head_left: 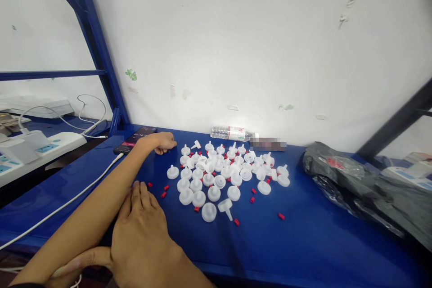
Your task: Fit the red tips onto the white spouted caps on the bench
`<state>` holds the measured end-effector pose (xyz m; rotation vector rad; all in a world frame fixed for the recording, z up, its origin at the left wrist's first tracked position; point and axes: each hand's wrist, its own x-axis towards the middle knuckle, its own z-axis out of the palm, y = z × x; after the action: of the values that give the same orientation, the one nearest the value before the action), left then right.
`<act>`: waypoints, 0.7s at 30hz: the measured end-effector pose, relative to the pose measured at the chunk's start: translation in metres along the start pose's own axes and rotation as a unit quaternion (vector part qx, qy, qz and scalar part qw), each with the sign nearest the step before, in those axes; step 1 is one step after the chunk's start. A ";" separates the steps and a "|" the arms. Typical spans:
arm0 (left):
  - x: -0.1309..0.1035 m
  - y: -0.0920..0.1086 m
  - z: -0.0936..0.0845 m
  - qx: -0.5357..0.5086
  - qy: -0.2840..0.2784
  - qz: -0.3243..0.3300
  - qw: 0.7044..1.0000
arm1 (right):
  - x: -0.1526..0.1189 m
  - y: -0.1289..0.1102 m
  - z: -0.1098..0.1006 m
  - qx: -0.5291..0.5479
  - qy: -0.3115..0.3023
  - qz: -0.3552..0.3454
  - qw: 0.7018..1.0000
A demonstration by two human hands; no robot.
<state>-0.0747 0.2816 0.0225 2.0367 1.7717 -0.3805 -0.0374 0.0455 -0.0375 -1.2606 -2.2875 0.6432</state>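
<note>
My left hand (pixel 165 142) is closed with its fingers curled, beside the phone (pixel 130 144) at the back left; nothing shows in it. My right hand (pixel 143 229) lies against my left forearm, its fingers stretched out and its thumb spread across the arm. Right of both hands, many white plastic caps with narrow spouts (pixel 209 212) form a loose pile on the blue table (pixel 286 252). Small red caps (pixel 236 222) are scattered among them and around the edges. One white spouted cap (pixel 225 206) lies on its side at the front.
A clear bottle (pixel 232 133) lies along the wall, with a blurred-out item (pixel 268 144) beside it. Dark plastic bags (pixel 364 184) cover the right side. A white cable (pixel 67 204) crosses the left side, near power strips (pixel 43 148) and a blue metal frame (pixel 97 40).
</note>
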 end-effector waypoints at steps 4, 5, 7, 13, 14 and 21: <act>-0.005 0.005 0.002 0.005 0.012 -0.007 1.000 | -0.004 0.000 -0.014 -0.018 -0.016 0.035 0.999; -0.006 0.007 0.002 0.006 0.014 -0.010 1.000 | -0.005 0.000 -0.018 -0.004 -0.012 0.060 0.998; -0.009 0.010 0.003 0.007 0.019 -0.014 1.000 | -0.005 0.002 -0.023 0.026 0.009 0.116 0.993; -0.011 0.013 0.004 0.009 0.034 -0.022 0.999 | -0.014 0.009 -0.030 0.017 0.028 0.100 0.994; -0.010 0.013 0.005 0.010 0.038 -0.023 0.999 | -0.019 0.009 -0.033 0.014 0.028 0.072 0.997; 0.001 0.011 0.009 0.022 0.120 -0.020 0.992 | -0.065 0.021 -0.098 -0.114 0.179 -0.050 0.976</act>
<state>-0.0631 0.2769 0.0153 2.1567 1.9626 -0.1955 0.0644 0.0171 0.0171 -1.2357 -2.1445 0.1045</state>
